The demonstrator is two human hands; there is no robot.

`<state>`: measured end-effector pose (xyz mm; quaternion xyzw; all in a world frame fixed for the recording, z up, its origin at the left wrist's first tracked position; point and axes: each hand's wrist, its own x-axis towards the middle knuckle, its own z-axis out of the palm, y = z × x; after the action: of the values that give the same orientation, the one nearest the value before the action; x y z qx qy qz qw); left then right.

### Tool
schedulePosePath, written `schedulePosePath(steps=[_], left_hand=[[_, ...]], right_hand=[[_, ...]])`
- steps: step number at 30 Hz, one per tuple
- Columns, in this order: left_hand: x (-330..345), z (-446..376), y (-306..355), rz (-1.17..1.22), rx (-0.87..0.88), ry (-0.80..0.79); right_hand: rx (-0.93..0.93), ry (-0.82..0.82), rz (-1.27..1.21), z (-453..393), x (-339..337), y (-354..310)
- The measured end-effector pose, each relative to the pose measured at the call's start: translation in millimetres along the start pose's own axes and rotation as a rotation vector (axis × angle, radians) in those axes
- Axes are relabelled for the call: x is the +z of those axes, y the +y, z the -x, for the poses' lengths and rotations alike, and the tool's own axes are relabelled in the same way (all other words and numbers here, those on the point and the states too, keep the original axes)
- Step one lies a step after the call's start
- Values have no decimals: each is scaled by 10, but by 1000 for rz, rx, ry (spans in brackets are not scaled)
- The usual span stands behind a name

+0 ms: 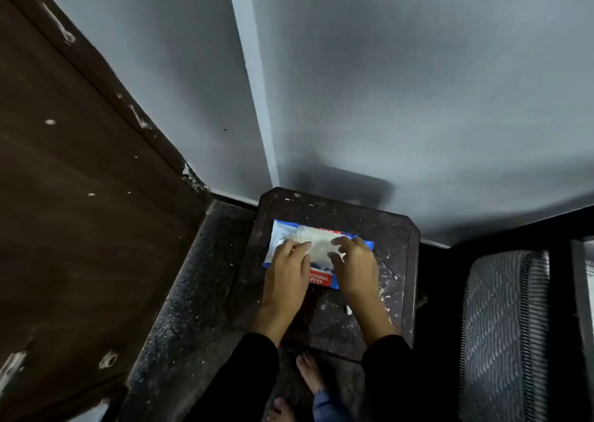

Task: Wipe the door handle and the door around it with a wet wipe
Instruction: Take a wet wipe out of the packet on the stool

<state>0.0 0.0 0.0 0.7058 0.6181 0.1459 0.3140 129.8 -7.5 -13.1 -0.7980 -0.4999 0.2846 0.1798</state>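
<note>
Hands work together at a wet-wipe packet (321,278) lying flat on a small dark table (395,261) that stands in the corner of a pale grey wall (418,84). The packet is blue and white with a red band of print near its front edge, and a white wet wipe (318,245) bulges up from its middle. The left hand (286,274) rests palm down on the packet's left half, fingers spread and lightly curled, their tips touching the wipe's left edge. The right hand (353,267) sits on the packet's right half with fingers bent, thumb and forefinger pinching the wipe's right side; how firm that pinch is cannot be told through the blur. Both wrists come out of black sleeves (389,373) at the table's near edge. Pale specks and smears dot the table top. Left of the table, across a strip of speckled dark floor (193,293), stands the brown door (80,196), its face flecked with white marks; a bit of metal hardware (13,365) shows at its lower left, too blurred to tell what it is. Bare feet (308,373) stand on the floor just below the table. Right of the table is a grey patterned cushion (501,325).
</note>
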Motion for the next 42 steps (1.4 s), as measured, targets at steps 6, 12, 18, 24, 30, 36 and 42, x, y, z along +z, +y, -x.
schedulePosePath(steps=[6, 12, 18, 24, 30, 36, 42], left_hand=[[116, -172, -44, -120, 31, -47], [134, -347, -56, -283, 74, -110], [161, -425, -48, -355, 101, -74], [214, -337, -104, -468, 199, -79], [229, -412, -77, -592, 271, -128], [84, -327, -24, -435, 295, 16], [-160, -217, 158, -143, 356, 140]], right_hand=[[-14, -44, 177, -96, 90, -29], [-40, 16, 150, -71, 126, -6], [-43, -62, 235, -94, 197, 63], [-60, -11, 153, -88, 227, 78], [-59, 131, 22, 29, 197, 125], [-61, 246, -161, 95, 115, 166], [-233, 203, -233, 92, -11, 139]])
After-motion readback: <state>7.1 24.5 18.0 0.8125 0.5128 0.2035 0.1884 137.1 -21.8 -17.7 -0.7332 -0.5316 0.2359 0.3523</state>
